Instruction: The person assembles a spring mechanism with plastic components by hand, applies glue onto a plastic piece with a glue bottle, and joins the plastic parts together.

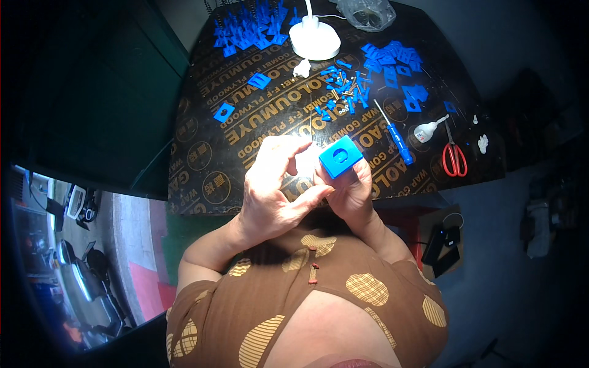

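Observation:
My right hand (354,193) is closed round a blue plastic block (333,167), held up above the near edge of the table. The block has a rectangular top face with a round recess in it. To its left is my left hand (267,187), thumb and fingers curved and apart, with no object visible between them. The left thumb's tip reaches close to the right hand, just below the block; I cannot tell whether they touch. The right hand's fingers are partly hidden behind the block.
On the dark printed plywood table (202,138) lie small blue parts and screws (346,92), flat blue pieces (389,58), and assembled blue pieces (248,30). A white lamp base (315,42) stands at the back. A blue-handled screwdriver (399,142), white bottle (424,132) and red-handled scissors (454,158) lie right.

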A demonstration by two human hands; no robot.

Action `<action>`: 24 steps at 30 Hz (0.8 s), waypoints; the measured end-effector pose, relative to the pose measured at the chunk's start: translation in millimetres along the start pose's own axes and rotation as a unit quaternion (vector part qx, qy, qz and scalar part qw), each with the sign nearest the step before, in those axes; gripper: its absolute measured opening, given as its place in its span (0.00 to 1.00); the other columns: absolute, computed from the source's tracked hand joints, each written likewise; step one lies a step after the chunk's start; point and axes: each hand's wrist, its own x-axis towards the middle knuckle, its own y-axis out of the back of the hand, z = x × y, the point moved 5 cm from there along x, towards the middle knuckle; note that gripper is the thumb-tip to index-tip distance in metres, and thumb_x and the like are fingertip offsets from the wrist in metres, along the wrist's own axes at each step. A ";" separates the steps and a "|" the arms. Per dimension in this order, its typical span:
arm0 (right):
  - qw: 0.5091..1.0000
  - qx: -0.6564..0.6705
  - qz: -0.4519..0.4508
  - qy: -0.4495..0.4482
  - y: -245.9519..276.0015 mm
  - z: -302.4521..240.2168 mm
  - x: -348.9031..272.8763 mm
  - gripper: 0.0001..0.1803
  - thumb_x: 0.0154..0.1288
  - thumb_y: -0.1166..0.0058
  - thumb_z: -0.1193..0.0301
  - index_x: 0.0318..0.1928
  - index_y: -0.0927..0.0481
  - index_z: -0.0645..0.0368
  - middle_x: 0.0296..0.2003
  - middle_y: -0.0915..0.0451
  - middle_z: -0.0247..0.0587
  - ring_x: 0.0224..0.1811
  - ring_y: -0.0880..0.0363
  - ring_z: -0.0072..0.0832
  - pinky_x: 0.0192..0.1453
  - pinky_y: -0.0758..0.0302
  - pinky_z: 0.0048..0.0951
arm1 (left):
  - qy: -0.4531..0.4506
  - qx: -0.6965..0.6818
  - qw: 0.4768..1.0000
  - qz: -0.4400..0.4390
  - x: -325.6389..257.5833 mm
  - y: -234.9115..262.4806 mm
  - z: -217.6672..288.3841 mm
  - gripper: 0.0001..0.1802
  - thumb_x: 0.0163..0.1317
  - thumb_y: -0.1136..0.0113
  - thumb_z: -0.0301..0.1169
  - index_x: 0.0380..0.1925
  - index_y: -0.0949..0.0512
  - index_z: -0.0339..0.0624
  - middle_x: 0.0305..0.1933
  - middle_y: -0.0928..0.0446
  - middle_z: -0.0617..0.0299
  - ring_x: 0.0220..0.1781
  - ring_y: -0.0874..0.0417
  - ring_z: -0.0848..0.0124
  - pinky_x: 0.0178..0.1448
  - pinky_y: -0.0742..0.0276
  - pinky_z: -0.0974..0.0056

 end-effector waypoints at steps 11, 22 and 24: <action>1.000 0.014 0.014 -0.017 -1.5 0.9 3.8 0.25 0.68 0.41 0.59 0.55 0.31 0.61 0.36 0.28 0.36 0.35 0.31 0.26 0.39 0.30 0.28 | 0.021 -0.002 0.999 -0.026 -1.8 -4.8 -8.3 0.29 0.44 0.22 0.27 0.49 0.22 0.34 0.38 0.26 0.59 0.36 0.26 0.70 0.46 0.26 0.65; 0.999 0.016 0.025 -0.036 5.8 6.6 2.1 0.24 0.70 0.44 0.56 0.55 0.28 0.63 0.40 0.25 0.41 0.33 0.34 0.22 0.37 0.34 0.28 | -0.036 0.044 0.998 0.013 4.5 -15.7 -5.8 0.28 0.41 0.21 0.27 0.44 0.22 0.36 0.40 0.24 0.57 0.34 0.26 0.69 0.41 0.25 0.66; 0.999 0.029 0.004 -0.025 4.5 6.8 2.8 0.26 0.71 0.47 0.55 0.56 0.28 0.65 0.45 0.24 0.45 0.34 0.33 0.22 0.38 0.33 0.28 | -0.035 0.041 0.998 0.017 4.6 -16.7 -6.6 0.27 0.41 0.21 0.27 0.44 0.22 0.36 0.40 0.24 0.57 0.34 0.26 0.69 0.41 0.25 0.66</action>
